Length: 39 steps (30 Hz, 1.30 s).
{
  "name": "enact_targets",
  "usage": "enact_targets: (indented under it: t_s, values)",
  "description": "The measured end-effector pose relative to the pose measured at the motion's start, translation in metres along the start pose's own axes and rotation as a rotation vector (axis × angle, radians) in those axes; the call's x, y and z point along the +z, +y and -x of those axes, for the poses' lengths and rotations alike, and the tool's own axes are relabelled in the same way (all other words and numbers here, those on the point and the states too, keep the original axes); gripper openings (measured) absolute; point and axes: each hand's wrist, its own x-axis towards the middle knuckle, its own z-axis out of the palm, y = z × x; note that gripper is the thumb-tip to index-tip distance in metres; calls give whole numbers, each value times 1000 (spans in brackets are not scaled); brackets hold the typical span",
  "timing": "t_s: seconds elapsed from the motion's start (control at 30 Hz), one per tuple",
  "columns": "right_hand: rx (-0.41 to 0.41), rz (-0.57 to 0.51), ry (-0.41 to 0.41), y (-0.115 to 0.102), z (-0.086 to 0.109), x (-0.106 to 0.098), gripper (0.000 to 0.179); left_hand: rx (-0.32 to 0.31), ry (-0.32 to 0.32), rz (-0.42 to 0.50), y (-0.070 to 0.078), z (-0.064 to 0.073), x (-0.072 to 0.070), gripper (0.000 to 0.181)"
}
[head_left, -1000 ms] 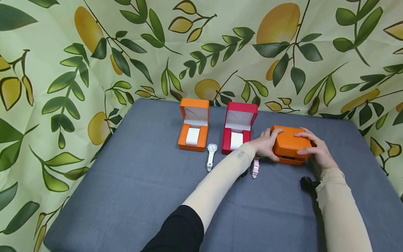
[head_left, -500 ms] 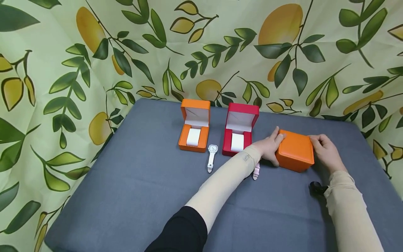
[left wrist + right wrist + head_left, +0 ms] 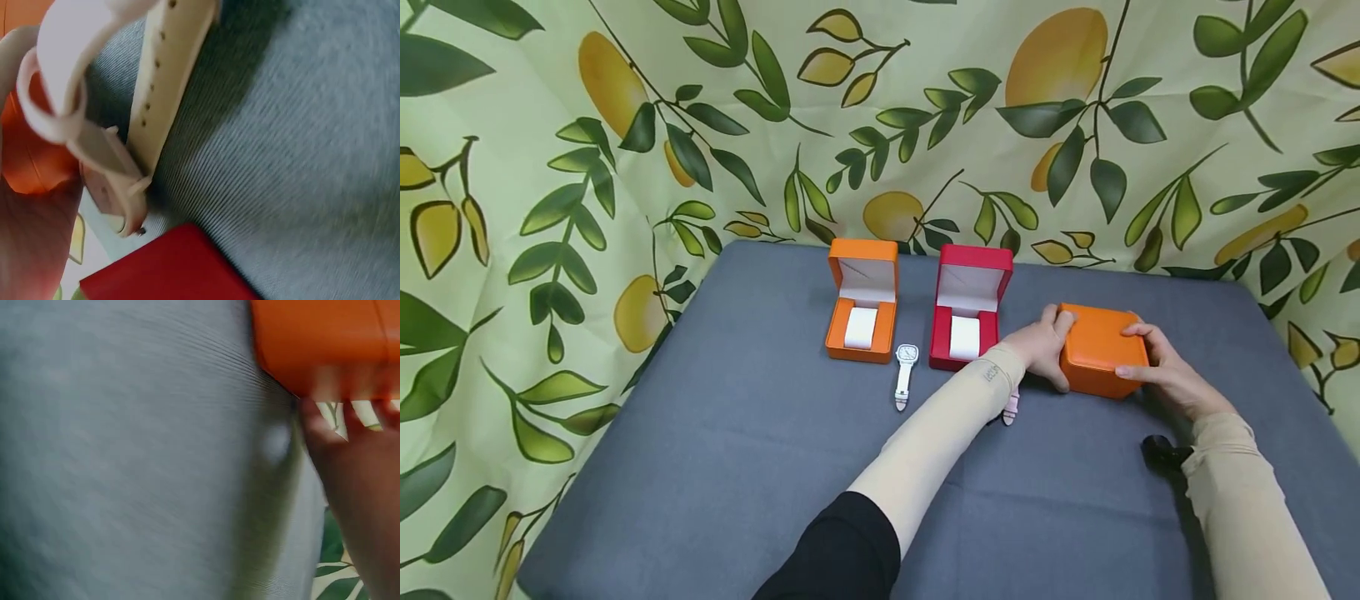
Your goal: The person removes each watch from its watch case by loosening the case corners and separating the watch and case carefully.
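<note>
An orange watch box [image 3: 1101, 350] with its lid down is at the table's right side, between both hands. My left hand [image 3: 1041, 346] holds its left side, thumb toward the front and fingers behind. On the opposite side, my right hand [image 3: 1172, 375] grips the right end, thumb near the front corner and fingers over the top edge. The right wrist view shows fingertips against the orange wall [image 3: 319, 344]. Beneath my left wrist lies a pink-strapped watch [image 3: 156, 87]; in the head view the left forearm hides all but its strap end [image 3: 1011, 407].
A second orange watch box [image 3: 840, 343] and a red watch box [image 3: 942, 337] stand with lids raised, each with a white cushion. A white watch [image 3: 906, 367] lies in front of them. A leaf-patterned cloth [image 3: 955, 125] hangs behind the grey-blue table [image 3: 760, 467].
The box's lid, ajar at the front a second ago, is now down. My right hand moved to the box's right side, then its fingers came back over the top edge.
</note>
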Motion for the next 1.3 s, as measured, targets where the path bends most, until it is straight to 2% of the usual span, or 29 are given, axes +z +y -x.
enact_targets:
  t_s: [0.07, 0.13, 0.23, 0.4, 0.5, 0.67, 0.77, 0.87, 1.03, 1.13, 1.3]
  values:
    - [22, 11, -54, -2, -2, -2, 62, -6, -11, -8, -1, 0, -2, 105]
    - [40, 90, -72, -3, -4, -2, 73, -20, -26, -5, -2, 1, -4, 106]
    - [32, 152, -41, -2, -6, 2, 80, -23, -43, 20, -5, 3, -6, 106]
    - [4, 148, 55, 4, -6, 9, 74, 33, -30, 104, -9, 2, -2, 102]
    - [32, 179, 91, 4, -5, 8, 73, 50, 3, 130, -10, 1, 1, 102]
    - [58, 201, 127, 0, -6, 5, 71, 55, 9, 150, -11, 0, 1, 107]
    - [24, 199, 150, -5, -9, 4, 68, 52, 8, 155, -11, 0, 0, 109]
    - [-20, 122, 164, -8, -11, 5, 66, 42, 8, 174, -11, 0, -1, 115]
    - [-75, -125, 210, -7, -12, 12, 67, 36, -4, 214, -11, 2, 1, 129]
    - [-70, -238, 257, -7, -12, 16, 64, 39, -1, 228, -10, 5, 2, 131]
    - [-42, -339, 339, -11, -14, 18, 52, 52, 19, 237, -10, 7, 3, 133]
